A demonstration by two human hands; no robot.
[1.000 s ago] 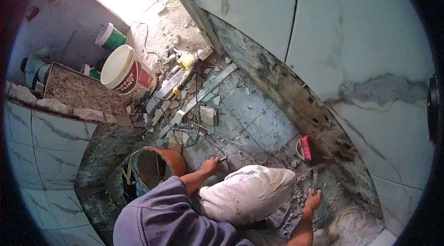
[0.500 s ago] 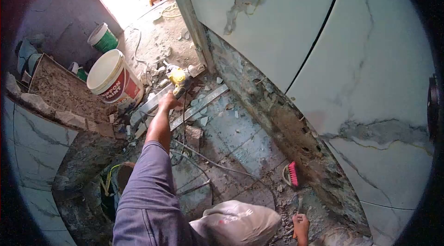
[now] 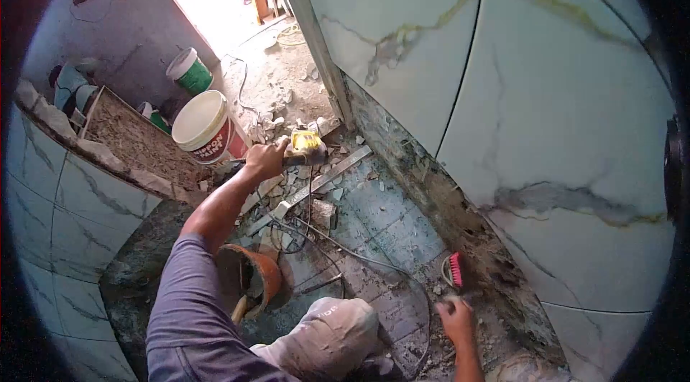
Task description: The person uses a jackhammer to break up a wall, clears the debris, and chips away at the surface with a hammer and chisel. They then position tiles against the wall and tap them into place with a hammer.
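A: What is seen on the left?

B: A big bucket (image 3: 208, 127) is seen. It could be knocked by the left grip (image 3: 266, 160), which is placed just beside it.

A: Is anything held there?

B: Yes, the drill (image 3: 307, 143). Its dark handle is wrapped by the fingers. The drill is found among the broken bits (image 3: 270, 125), just past the bar (image 3: 341, 170). Whether it is lifted or rested cannot be told. It could be tipped if those loose bits were made to roll.

A: What about the middle?

B: A long cord (image 3: 392, 265) is looped over the floor (image 3: 392, 227). It seems to be joined to the drill and laid across the bar. If the drill were pulled hard, the cord could be caught and the bar dragged. A foot could be tripped by the loops, too.

A: And on the right?

B: A pink brush (image 3: 454, 270) is seen on the floor. Just below it, the right grip (image 3: 458, 316) is held with bent fingers. Whether something small is pinched there cannot be told.
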